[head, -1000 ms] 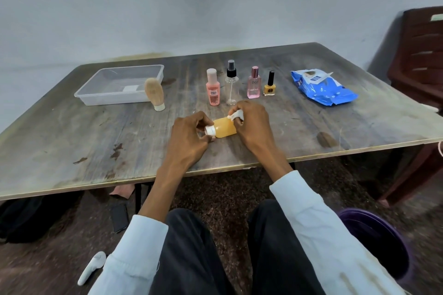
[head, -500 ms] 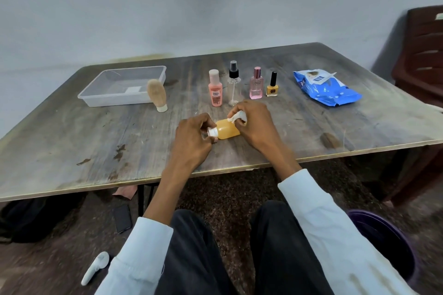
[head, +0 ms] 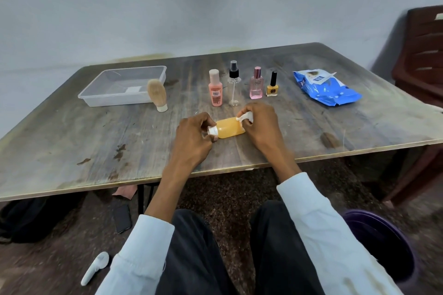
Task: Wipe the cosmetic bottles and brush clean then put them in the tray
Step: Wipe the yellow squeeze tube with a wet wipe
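The orange bottle (head: 229,129) lies crosswise near the table's (head: 72,146) front edge — left hand (head: 194,137) pinching its white cap, right hand (head: 260,124) pinching a wipe (head: 245,116) at its base end.

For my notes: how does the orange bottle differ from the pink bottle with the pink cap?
The orange bottle lies on its side, held by both hands; the pink bottle stands upright, untouched. The orange bottle has a white cap and looks wider; the pink bottle has a pink cap and looks slimmer. Both are on the table.

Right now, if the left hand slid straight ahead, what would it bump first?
Probably the orange bottle: the left hand already pinches its white cap, with the bottle lying straight ahead of its fingers.
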